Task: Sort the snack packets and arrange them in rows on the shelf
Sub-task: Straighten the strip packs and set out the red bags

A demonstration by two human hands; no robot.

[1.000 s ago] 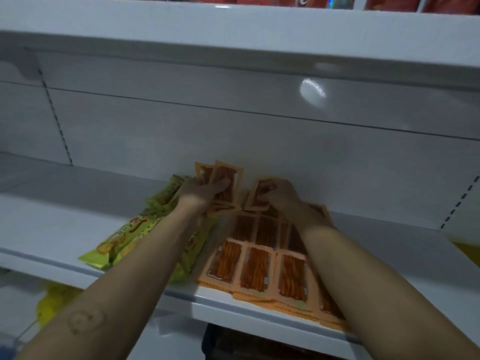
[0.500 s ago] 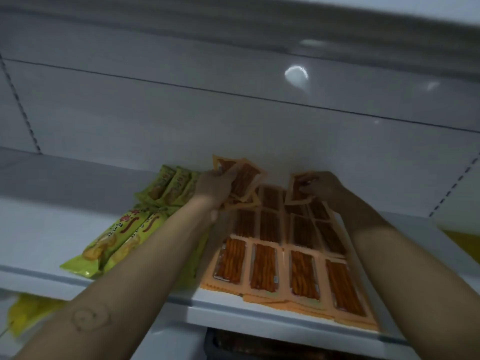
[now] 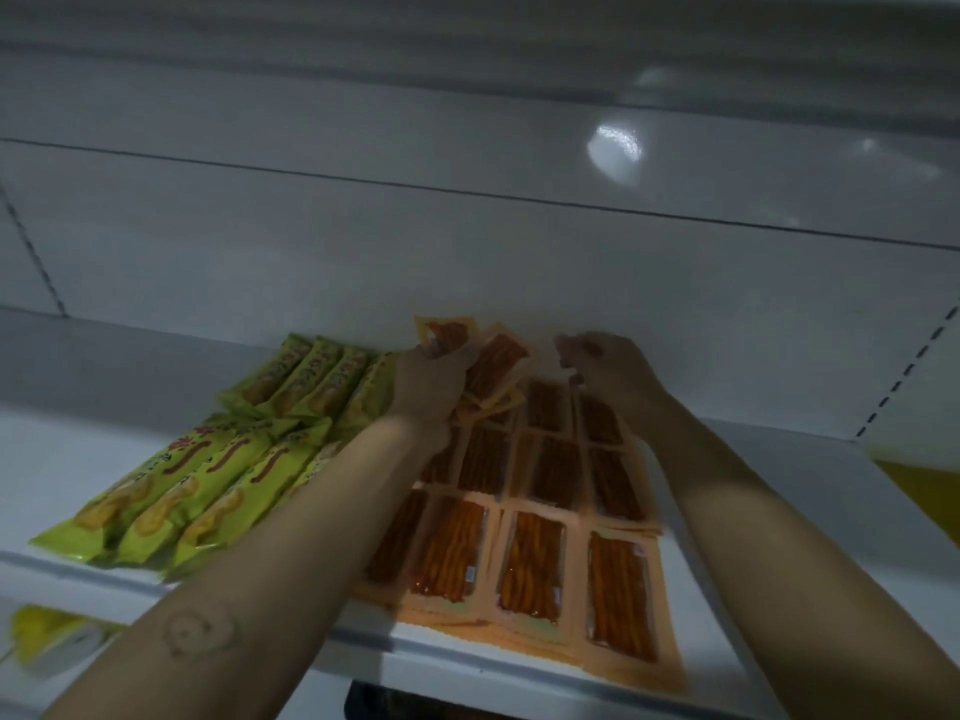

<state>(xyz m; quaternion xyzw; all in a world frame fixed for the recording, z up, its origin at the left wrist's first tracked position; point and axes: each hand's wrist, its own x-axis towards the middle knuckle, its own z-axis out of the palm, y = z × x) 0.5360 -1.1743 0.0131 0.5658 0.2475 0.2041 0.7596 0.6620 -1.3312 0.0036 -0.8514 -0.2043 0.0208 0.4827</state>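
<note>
A white shelf carries the snack packets, and everything here is placed from the grid of orange packets lying flat on it. The grid runs in rows from the shelf's front lip towards the back panel, each packet with a clear window showing reddish-brown sticks. The front row holds four side by side, and more packets lie layered under them at the lip.

Just left of the grid lie the green packets, long and narrow, in a front row and a back row, their ends pointing to the back panel.

The left hand hovers over the grid's back left corner. Its grip is clenched round a loose fan of held orange packets, which stick up and tilt towards the back panel. The left forearm crosses the seam between the grid and the green packets and bears a round drawn mark.

The right hand is above the grid's back right corner, fingers bent near the back panel. It is blurred, so I cannot tell whether its grip holds a packet or nothing.

Well right of the grid, at the frame's edge, sits something yellow. Below and left of the grid, under the shelf, more yellow packaging shows, too blurred to make out.
</note>
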